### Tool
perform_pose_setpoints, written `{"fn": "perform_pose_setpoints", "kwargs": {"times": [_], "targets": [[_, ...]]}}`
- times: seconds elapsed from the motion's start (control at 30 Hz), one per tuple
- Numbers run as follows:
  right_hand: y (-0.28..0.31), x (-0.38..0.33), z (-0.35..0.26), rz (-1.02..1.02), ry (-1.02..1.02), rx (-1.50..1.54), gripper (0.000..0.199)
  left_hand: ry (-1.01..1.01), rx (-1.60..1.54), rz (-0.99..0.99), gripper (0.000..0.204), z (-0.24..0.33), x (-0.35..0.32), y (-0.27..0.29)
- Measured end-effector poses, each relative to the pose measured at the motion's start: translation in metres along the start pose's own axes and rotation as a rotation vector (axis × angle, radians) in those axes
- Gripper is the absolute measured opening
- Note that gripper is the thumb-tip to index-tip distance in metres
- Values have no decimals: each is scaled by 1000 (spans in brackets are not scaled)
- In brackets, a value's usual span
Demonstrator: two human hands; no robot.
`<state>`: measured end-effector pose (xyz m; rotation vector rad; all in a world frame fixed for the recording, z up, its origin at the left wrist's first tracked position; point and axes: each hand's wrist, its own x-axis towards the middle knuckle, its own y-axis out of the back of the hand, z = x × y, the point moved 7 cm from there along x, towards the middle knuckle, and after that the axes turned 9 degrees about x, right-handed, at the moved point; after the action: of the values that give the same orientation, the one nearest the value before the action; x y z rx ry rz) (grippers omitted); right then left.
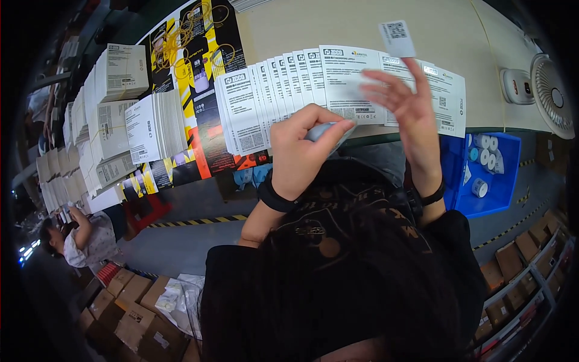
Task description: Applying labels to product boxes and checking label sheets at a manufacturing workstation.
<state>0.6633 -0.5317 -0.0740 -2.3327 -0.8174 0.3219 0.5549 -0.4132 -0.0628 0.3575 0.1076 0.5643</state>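
Note:
A row of overlapping white printed cards point(238, 114) lies along the near edge of the table. Just over the row's front edge, my left hand point(295, 148) is closed round a grey, rounded thing point(319, 131); its kind is mostly hidden by the fingers. My right hand point(410, 114) is raised above the right part of the row, its fingers apart and a little blurred. A small white sticker with a square code point(398, 39) clings to its index fingertip. Both wrists wear black bands.
Banded card stacks point(123, 75) stand at the left, beside yellow rubber bands point(193, 30) on black-and-yellow printed sheets point(205, 102). A blue bin point(482, 202) with white rolls sits right, near a white fan point(549, 96). Cartons point(136, 326) and another person point(90, 241) are lower left.

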Motion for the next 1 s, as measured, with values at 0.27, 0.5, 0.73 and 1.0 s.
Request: {"fn": "perform_pose_setpoints", "kwargs": {"times": [0.27,0.5,0.73,1.0], "targets": [[-12,-10,16,-178,-227,-414,69,-383,273,238,14,25,7,16],[-9,-4,11,-91,-98,-421,66,-194,173,31,17,-1,9,6],[3,-1,14,-16,-208,-284,65,-74,67,8,20,-11,5,-3],[10,-2,13,69,-187,-217,66,-124,60,-46,19,-7,9,-11]]}}
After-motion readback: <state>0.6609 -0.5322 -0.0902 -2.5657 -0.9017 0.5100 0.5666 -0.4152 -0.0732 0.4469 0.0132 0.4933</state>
